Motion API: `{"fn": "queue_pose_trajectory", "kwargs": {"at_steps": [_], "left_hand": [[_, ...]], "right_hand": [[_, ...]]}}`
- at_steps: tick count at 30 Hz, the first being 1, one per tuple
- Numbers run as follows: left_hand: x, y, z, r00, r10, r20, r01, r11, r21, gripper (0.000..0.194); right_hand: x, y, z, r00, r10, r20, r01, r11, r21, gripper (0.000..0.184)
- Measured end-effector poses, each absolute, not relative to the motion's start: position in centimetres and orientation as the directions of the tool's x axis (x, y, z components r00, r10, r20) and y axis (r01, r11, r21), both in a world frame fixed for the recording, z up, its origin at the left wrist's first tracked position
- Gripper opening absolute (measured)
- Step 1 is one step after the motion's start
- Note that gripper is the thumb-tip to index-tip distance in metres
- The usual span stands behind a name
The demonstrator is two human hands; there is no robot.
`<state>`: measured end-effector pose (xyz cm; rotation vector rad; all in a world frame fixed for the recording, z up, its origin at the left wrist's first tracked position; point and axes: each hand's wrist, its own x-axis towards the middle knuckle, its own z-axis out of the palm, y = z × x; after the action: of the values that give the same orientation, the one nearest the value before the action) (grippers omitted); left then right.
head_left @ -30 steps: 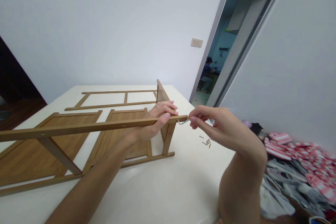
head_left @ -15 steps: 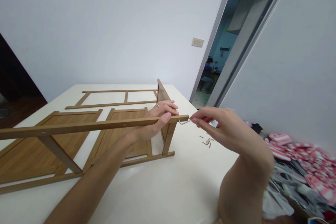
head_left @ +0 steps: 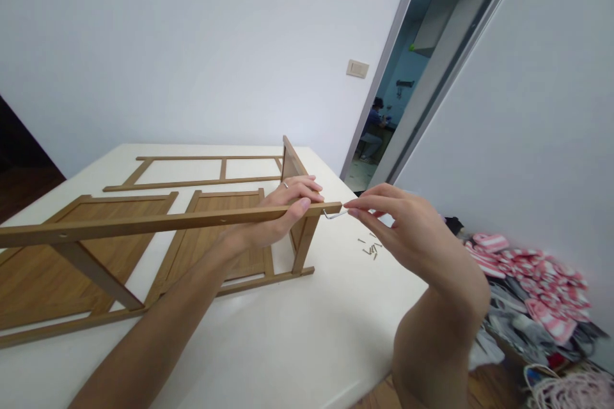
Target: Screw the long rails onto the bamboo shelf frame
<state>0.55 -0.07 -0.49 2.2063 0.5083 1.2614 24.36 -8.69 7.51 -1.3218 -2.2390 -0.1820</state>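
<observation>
Where the rail [head_left: 167, 222] ends, the hex key [head_left: 336, 214] lies between the hands [head_left: 274, 230] [head_left: 403, 220].

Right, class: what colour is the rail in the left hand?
Brown; the rail shows best in the head view.

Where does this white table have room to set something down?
White tabletop lies bare between the left arm and right arm, in front of the standing brown wooden frame. Crowded: left, among brown wooden panels; right, around small metal screws.
</observation>
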Motion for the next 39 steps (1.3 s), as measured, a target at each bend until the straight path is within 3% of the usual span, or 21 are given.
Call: {"fn": "queue_pose_trajectory", "kwargs": {"at_steps": [6,13,17,23,39], "left_hand": [[0.7,0.1,-0.7,0.475,0.545,0.691,0.073,-0.807,0.587,0.027],[0.6,0.2,-0.7,0.486,0.552,0.677,0.077,-0.799,0.596,0.029],[0.6,0.4,-0.8,0.479,0.526,0.703,0.055,-0.817,0.574,0.031],[0.7,0.5,-0.7,0.478,0.506,0.718,0.048,-0.831,0.554,0.032],[1.2,0.8,-1.7,0.427,0.479,0.767,0.026,-0.855,0.518,0.033]], "right_hand": [[22.8,-9.8,4.0,-0.407,0.538,0.738,0.876,0.459,0.148,0.023],[22.6,-7.8,0.2,-0.359,0.235,0.903,0.889,0.381,0.254,0.032],[22.6,-6.7,-1.4,-0.297,0.157,0.942,0.918,0.32,0.236,0.024],[22.1,-6.2,-2.5,-0.192,0.157,0.969,0.938,0.321,0.134,0.011],[20.3,-4.8,-5.4,-0.016,0.183,0.983,0.911,0.408,-0.061,0.005]]}}
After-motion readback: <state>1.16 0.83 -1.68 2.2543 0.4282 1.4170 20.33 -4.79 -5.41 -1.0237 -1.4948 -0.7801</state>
